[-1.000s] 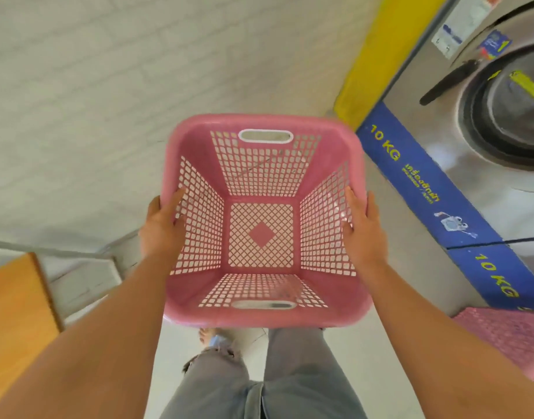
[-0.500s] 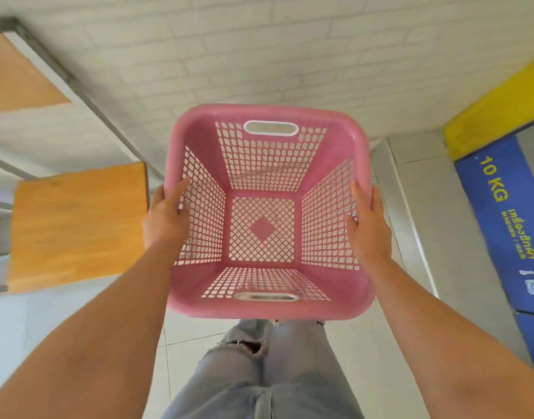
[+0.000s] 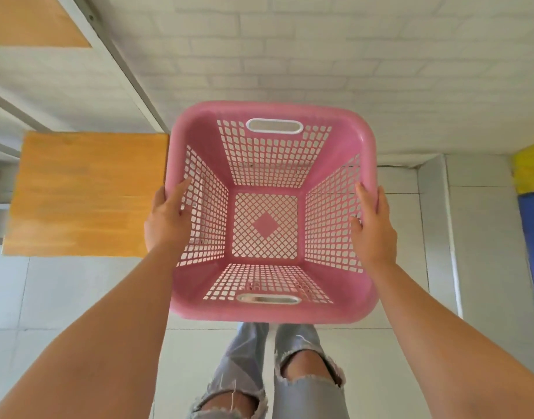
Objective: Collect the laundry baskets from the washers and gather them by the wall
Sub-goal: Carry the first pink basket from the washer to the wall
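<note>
An empty pink laundry basket (image 3: pixel 196 125) with lattice walls and white-rimmed handle slots hangs in the air in front of me, upright and open side up. My left hand (image 3: pixel 166 220) grips its left rim, thumb inside the wall. On the opposite rim my right hand (image 3: pixel 374 228) holds it the same way. The white brick wall (image 3: pixel 290 55) stands straight ahead, just past the basket's far edge. No washer drum shows in this view.
A wooden bench seat (image 3: pixel 84 192) on a white metal frame stands to the left by the wall, with a wooden tabletop (image 3: pixel 30 19) above it. A yellow and blue washer panel (image 3: pixel 531 213) lines the right edge. Pale floor tiles (image 3: pixel 78 297) lie underfoot.
I have turned left, away from the washers, and now face the brick wall. The washer front and the second pink basket have left the view. Both hands keep their hold.
</note>
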